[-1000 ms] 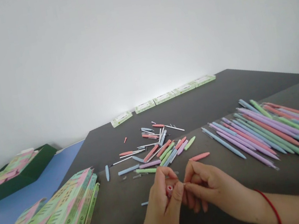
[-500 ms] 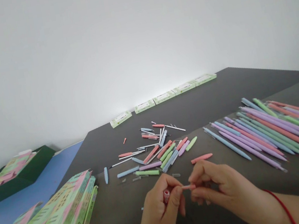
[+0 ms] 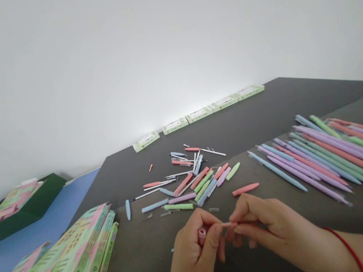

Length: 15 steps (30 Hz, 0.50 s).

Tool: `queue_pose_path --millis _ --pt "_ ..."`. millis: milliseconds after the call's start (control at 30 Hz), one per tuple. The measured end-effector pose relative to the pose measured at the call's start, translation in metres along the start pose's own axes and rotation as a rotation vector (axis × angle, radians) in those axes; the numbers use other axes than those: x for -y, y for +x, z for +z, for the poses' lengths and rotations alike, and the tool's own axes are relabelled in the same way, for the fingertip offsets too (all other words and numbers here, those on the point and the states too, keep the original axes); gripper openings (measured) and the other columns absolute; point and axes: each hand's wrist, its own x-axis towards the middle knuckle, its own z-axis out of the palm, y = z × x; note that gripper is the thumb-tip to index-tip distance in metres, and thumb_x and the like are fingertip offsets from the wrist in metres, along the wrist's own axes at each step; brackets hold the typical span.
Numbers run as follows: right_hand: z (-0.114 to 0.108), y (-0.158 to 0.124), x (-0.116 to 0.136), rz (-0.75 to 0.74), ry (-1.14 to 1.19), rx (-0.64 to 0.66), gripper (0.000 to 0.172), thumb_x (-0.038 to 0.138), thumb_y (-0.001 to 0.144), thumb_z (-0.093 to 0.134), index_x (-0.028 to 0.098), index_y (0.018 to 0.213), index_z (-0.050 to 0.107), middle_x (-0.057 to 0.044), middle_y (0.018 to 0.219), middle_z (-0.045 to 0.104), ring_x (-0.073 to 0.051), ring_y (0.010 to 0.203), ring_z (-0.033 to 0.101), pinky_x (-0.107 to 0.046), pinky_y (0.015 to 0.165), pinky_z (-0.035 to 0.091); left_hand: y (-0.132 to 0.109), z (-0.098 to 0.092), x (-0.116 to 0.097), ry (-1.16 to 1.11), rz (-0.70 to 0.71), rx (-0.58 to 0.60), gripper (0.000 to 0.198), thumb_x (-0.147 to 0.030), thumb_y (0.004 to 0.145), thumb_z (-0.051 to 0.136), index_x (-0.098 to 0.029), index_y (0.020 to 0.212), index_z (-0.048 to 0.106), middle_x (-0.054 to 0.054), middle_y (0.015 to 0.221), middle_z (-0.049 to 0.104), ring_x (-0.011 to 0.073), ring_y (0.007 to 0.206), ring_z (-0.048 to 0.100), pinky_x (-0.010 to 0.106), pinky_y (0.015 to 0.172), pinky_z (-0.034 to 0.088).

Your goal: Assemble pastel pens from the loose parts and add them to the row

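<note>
In front of me at the table's near side, my left hand (image 3: 199, 244) is closed, its thumb and forefinger pinching one end of a small pink pen part (image 3: 227, 225). The open end of a red pen barrel (image 3: 202, 233) shows in the curl of the same hand; the rest of that barrel is hidden. From the other side, my right hand (image 3: 269, 225) pinches the far end of the small part, its fingertips nearly meeting the left ones. Just beyond the right hand lies a loose red pen tip section (image 3: 245, 189).
Loose pen barrels (image 3: 179, 207), tips and white refills (image 3: 145, 194) lie scattered ahead. Many pens (image 3: 327, 155) are lined up on the right. Printed packs (image 3: 67, 266) are stacked at left, near a dark green box (image 3: 51, 190). Flat green boxes (image 3: 199, 114) line the wall.
The fingertips of both hands have come slightly closer together, so less of the small pink part shows between them. The view has shifted a little.
</note>
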Motion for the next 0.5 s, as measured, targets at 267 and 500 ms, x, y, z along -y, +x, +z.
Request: queue_pose_path --millis 267,500 --pt "0.0036 0.0030 0.0014 0.060 0.131 0.005 0.011 0.031 0.091 0.051 0.021 0.087 0.049 -0.001 0.072 0.068 -0.014 0.066 0.066 -0.021 0.053 0.050 -0.0037 -0.0011 -0.0004 0.098 0.060 -0.015 0.027 -0.037 0.092 0.046 -0.018 0.076 0.054 -0.006 0.049 0.049 0.0091 0.044 0.041 0.020 0.047 0.030" --pt "0.0053 0.0039 -0.0003 0.069 0.183 0.009 0.008 0.026 0.091 0.050 0.020 0.086 0.047 -0.001 0.072 0.068 -0.014 0.067 0.066 -0.021 0.052 0.049 -0.0026 -0.0012 0.0041 0.125 0.094 -0.008 0.025 -0.036 0.092 0.046 -0.018 0.075 0.053 -0.006 0.049 0.049 0.0086 0.043 0.042 0.019 0.047 0.030"
